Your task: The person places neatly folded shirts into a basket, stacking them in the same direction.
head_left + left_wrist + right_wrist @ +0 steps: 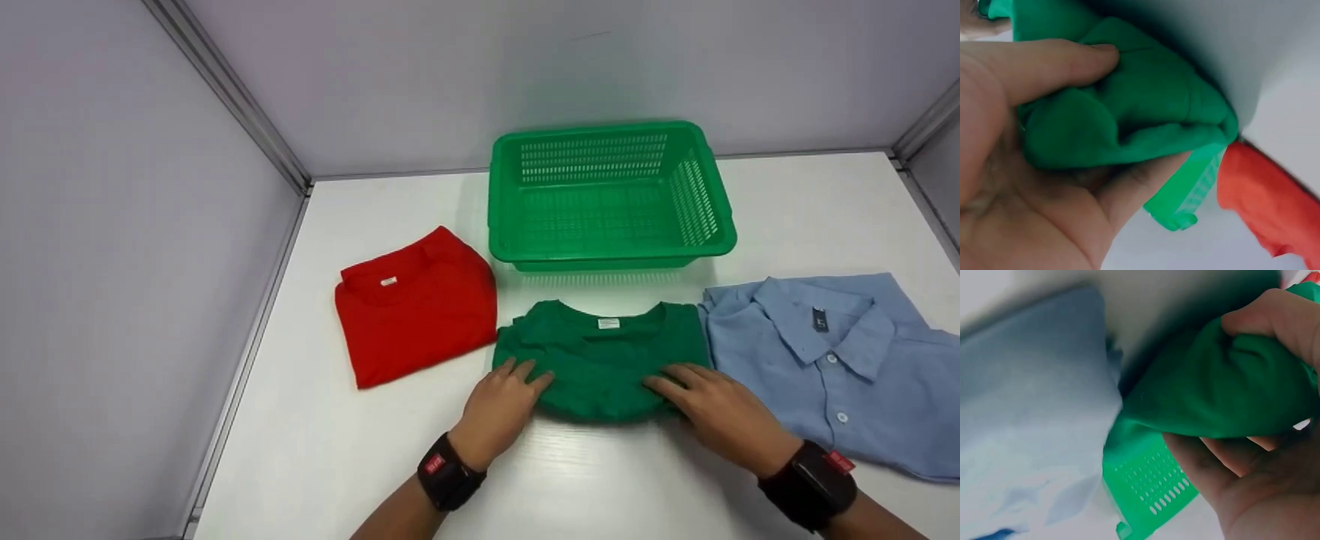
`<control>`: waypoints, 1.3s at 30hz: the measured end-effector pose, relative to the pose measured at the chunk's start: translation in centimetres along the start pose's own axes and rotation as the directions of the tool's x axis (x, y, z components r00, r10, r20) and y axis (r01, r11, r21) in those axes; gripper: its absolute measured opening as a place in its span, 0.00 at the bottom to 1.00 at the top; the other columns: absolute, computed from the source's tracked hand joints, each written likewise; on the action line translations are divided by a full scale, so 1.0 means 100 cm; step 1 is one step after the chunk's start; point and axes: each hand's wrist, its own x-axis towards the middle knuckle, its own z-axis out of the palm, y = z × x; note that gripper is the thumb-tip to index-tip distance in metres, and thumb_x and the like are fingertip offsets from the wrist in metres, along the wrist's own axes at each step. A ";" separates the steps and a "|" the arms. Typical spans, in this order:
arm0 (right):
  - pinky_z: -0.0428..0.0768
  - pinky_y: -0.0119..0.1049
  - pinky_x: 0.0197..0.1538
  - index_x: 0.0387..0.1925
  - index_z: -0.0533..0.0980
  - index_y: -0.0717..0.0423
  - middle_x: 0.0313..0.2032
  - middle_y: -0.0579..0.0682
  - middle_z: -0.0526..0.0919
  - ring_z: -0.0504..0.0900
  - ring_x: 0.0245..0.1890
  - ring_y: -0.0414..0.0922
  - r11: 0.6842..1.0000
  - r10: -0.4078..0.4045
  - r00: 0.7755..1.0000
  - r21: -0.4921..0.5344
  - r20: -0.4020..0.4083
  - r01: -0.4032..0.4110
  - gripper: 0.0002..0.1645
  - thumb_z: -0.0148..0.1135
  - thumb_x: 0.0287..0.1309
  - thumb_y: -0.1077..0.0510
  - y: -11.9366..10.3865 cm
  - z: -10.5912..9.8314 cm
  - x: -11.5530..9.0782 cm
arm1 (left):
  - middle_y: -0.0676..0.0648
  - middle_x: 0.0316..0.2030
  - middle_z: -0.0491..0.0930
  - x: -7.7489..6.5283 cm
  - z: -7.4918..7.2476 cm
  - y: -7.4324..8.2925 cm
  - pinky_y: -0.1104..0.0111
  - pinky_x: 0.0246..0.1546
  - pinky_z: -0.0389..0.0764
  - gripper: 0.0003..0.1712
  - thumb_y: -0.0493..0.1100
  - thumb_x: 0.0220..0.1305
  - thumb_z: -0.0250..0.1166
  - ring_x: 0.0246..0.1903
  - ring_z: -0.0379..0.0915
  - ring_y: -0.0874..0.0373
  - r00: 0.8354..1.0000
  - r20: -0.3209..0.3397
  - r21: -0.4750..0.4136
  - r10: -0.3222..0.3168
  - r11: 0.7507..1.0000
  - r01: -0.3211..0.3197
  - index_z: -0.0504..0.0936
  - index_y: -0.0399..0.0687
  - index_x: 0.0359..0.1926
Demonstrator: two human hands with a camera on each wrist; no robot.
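A folded green T-shirt (600,367) with a white neck label lies on the white table, its near edge bulging toward me. My left hand (501,405) grips its left near corner; in the left wrist view the thumb lies over the cloth (1151,84) and fingers are beneath it. At the right near corner my right hand (716,409) pinches the same shirt, thumb on one side and fingers on the other in the right wrist view. To the left rests a folded red T-shirt (420,307). On the right is a light blue button shirt (810,360), its collar up the table.
A green plastic basket (611,262) with slotted walls stands behind the green shirt, near the back wall (420,90); no clothing shows inside it. A grey side panel (135,300) borders the table (300,450) on the left. Another panel edges the right side.
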 end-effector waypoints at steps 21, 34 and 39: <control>0.88 0.54 0.43 0.68 0.77 0.48 0.57 0.56 0.85 0.88 0.52 0.58 0.995 0.037 0.998 0.092 -0.060 -0.031 0.47 0.78 0.46 0.75 0.028 -0.124 0.035 | 0.43 0.58 0.87 0.046 -0.125 -0.036 0.62 0.54 0.88 0.31 0.44 0.64 0.77 0.57 0.86 0.50 0.988 -0.070 -0.037 0.137 0.990 -0.140 0.82 0.48 0.68; 0.88 0.58 0.47 0.68 0.77 0.47 0.58 0.55 0.84 0.88 0.53 0.58 0.999 0.012 0.985 0.043 -0.174 -0.004 0.48 0.78 0.45 0.76 0.043 -0.172 0.071 | 0.40 0.62 0.84 0.076 -0.180 -0.055 0.57 0.58 0.86 0.31 0.40 0.69 0.71 0.62 0.83 0.47 0.988 -0.112 -0.023 0.104 0.994 -0.107 0.78 0.46 0.71; 0.87 0.60 0.49 0.69 0.76 0.48 0.59 0.56 0.84 0.87 0.56 0.59 0.998 0.027 0.984 0.052 -0.179 -0.018 0.45 0.75 0.49 0.76 0.054 -0.173 0.084 | 0.40 0.62 0.84 0.091 -0.178 -0.061 0.57 0.59 0.86 0.31 0.38 0.69 0.71 0.63 0.82 0.47 0.990 -0.115 -0.029 0.077 0.996 -0.080 0.77 0.47 0.72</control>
